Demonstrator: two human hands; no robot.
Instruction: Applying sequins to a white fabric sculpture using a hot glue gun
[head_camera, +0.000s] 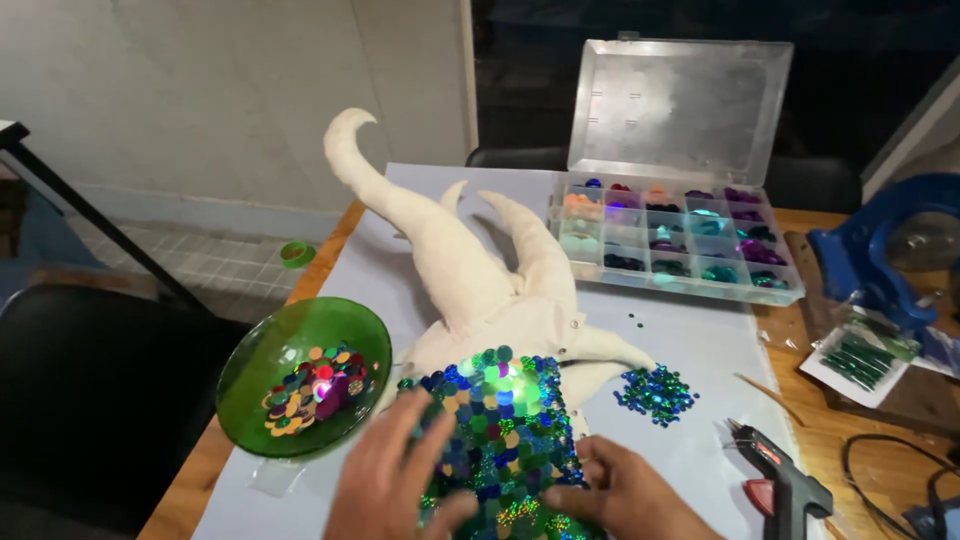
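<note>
A cream stuffed fabric figure (470, 270) with long pointed limbs lies on a pale sheet. Its near part is covered with shiny blue, green and gold sequins (500, 420). My left hand (395, 475) rests flat on the left of the sequined patch, fingers spread. On the patch's lower right my right hand (625, 490) presses down, fingers together on the sequins. Neither hand grips anything I can see. A green glass bowl (262, 350) of mixed coloured sequins stands just left of my left hand.
A loose heap of blue-green sequins (655, 392) lies right of the figure. A black glue gun (785, 480) lies at the near right. A clear compartment box (670, 235) with raised lid stands behind. A blue tool (880, 255) and a packet are at the right. A black chair (90, 390) stands left.
</note>
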